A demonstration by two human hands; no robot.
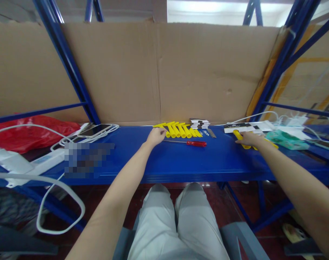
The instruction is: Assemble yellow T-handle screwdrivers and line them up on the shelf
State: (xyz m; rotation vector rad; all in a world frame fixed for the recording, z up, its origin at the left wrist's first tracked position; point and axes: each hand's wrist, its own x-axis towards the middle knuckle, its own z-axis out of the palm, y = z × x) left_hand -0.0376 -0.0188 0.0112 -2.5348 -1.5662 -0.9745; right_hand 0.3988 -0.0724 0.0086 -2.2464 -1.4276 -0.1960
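Several yellow plastic tools with round, tubular handles (178,130) lie in a row against the cardboard at the back of the blue table. My left hand (156,137) is closed at the left end of that row, its fingertips on the leftmost tool. To the right, my right hand (249,139) has its fingers bent round another yellow tool (237,135), with more yellow pieces partly hidden beneath the hand and wrist. A screwdriver with a red handle (197,143) rests in front of the row. Behind its right end sits a stack of small black-and-white packets (199,123).
A flat grey metal piece (212,133) lies right of the row. White papers (264,126), a green plastic packet (287,139) and cables fill the right side. On the left are a red plastic bag (34,131), a white power strip (49,159) and looping cables. Blue posts flank the table.
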